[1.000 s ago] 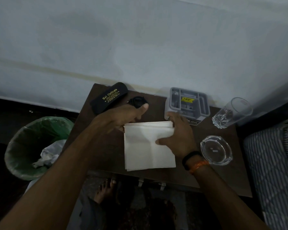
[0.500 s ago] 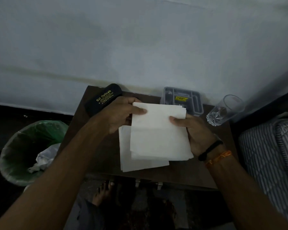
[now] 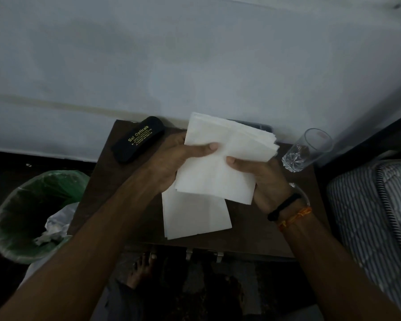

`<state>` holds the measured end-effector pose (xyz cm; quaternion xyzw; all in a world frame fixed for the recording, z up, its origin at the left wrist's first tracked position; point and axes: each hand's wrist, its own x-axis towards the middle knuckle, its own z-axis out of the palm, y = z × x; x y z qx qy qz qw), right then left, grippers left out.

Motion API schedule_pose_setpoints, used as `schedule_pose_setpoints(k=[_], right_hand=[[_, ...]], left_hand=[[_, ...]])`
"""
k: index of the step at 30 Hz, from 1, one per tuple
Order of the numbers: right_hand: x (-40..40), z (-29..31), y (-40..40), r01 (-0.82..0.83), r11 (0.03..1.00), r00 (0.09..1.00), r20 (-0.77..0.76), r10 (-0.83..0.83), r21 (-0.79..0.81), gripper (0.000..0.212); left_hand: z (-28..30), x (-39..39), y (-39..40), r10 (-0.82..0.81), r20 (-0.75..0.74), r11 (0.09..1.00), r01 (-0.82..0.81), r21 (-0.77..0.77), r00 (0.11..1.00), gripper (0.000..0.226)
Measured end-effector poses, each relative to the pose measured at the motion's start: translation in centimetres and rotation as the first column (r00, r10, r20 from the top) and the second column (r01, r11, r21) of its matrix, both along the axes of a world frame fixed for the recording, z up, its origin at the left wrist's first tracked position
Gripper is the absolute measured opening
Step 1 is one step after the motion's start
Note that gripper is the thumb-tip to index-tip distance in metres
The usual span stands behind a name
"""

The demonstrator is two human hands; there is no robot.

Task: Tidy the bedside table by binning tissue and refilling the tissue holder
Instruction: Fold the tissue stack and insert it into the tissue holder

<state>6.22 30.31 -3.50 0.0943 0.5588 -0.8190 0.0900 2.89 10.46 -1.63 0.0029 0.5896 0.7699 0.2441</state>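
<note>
Currently, risks from this pose:

1. Grip: left hand [image 3: 171, 162] and right hand [image 3: 257, 179] both pinch the lifted tissue stack [image 3: 220, 163], thumbs on top, fingers curled underneath. It's held above the bedside table [image 3: 97, 177], tilted, with its far corner over the tissue holder [image 3: 263, 129].
2. Stack is loose: the sheet edges fan out at the right corner. If either thumb eases off, I'd expect sheets to slide apart or drop.
3. Holder is almost fully hidden behind the stack, only a dark sliver showing. Lowering blind could miss the slot or crumple the leading edge.
4. Drinking glass [image 3: 308, 150] sits just beside the right hand. A sideways swing while feeding the holder could knock it over.
5. More tissue, the remaining tissue pile [image 3: 195, 216], lies flat on the table under the hands, near the front edge. A wrist brushing it could push it off.
6. Bin [image 3: 14, 212], left of the table, already has crumpled tissue [image 3: 49, 232] in it, so that half looks done.
7. Spectacle case [image 3: 139, 139] sits close behind the left hand; low risk.
</note>
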Motion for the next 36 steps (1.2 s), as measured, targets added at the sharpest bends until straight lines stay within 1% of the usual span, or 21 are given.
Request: schedule_pose_setpoints(k=[2, 4, 7, 10, 14, 17, 19, 22, 24, 26, 28, 30, 32, 34, 36], right_hand=[[0.1, 0.4, 0.2, -0.02, 1.0, 0.999, -0.049, 0.021, 0.018, 0.057], [0.3, 0.8, 0.4, -0.041, 0.995, 0.995, -0.091, 0.049, 0.09, 0.059], [0.8, 1.3, 1.2, 0.018, 0.98, 0.991, -0.135, 0.009, 0.199, 0.059], [1.1, 1.3, 1.9, 0.068, 0.96, 0.986, -0.168, -0.022, 0.273, 0.058], [1.5, 1.0, 1.8, 0.126, 0.945, 0.981, -0.177, -0.074, 0.302, 0.045], [1.3, 1.0, 1.9, 0.141, 0.943, 0.98, -0.177, -0.09, 0.301, 0.04], [1.1, 0.9, 2.3, 0.114, 0.956, 0.981, -0.18, -0.066, 0.271, 0.046], [1.1, 0.4, 3.2, 0.073, 0.954, 0.981, -0.193, -0.017, 0.289, 0.057], [1.2, 0.0, 3.7, 0.078, 0.945, 0.981, -0.192, -0.017, 0.318, 0.061], [1.3, -0.6, 4.0, 0.127, 0.928, 0.98, -0.192, -0.062, 0.349, 0.058], [1.4, -1.2, 4.2, 0.203, 0.906, 0.971, -0.195, -0.138, 0.372, 0.05], [1.5, -1.8, 4.6, 0.263, 0.871, 0.96, -0.203, -0.193, 0.415, 0.047], [1.7, -2.1, 5.0, 0.283, 0.843, 0.957, -0.198, -0.214, 0.458, 0.046], [1.9, -2.3, 5.2, 0.292, 0.837, 0.955, -0.184, -0.231, 0.463, 0.049], [2.1, -2.2, 5.3, 0.317, 0.823, 0.948, -0.185, -0.259, 0.471, 0.049]], left_hand=[[0.0, 0.3, 0.4, -0.053, -0.009, 0.997, 0.052, -0.059, 0.999, 0.045], [-0.1, 0.3, 0.8, -0.046, -0.033, 0.994, 0.042, -0.103, 0.998, 0.045], [-0.3, 0.2, 1.5, -0.012, -0.05, 0.992, 0.006, -0.125, 0.999, 0.039], [-0.5, 0.3, 2.3, -0.053, -0.109, 0.975, 0.028, -0.22, 0.993, 0.039], [-1.1, 0.9, 3.4, -0.114, -0.13, 0.962, 0.077, -0.263, 0.985, 0.038], [-1.6, 1.1, 4.1, -0.083, -0.151, 0.958, 0.037, -0.285, 0.985, 0.037], [-1.6, 1.2, 4.4, -0.034, -0.167, 0.955, -0.018, -0.297, 0.985, 0.028], [-1.7, 0.9, 4.7, 0.015, -0.194, 0.945, -0.077, -0.317, 0.981, 0.027], [-1.5, 0.8, 5.0, 0.001, -0.225, 0.931, -0.083, -0.355, 0.974, 0.027], [-1.6, 0.9, 5.3, -0.049, -0.228, 0.921, -0.043, -0.386, 0.972, 0.03], [-1.6, 1.1, 5.8, -0.087, -0.196, 0.914, 0.0, -0.406, 0.977, 0.034], [-1.8, 1.2, 6.3, -0.109, -0.185, 0.895, 0.016, -0.447, 0.977, 0.039], [-2.3, 1.2, 6.7, -0.111, -0.223, 0.85, -0.023, -0.526, 0.968, 0.045], [-2.6, 1.3, 7.1, -0.129, -0.271, 0.802, -0.06, -0.595, 0.954, 0.044], [-2.8, 1.5, 7.7, -0.125, -0.295, 0.792, -0.083, -0.604, 0.947, 0.042]])
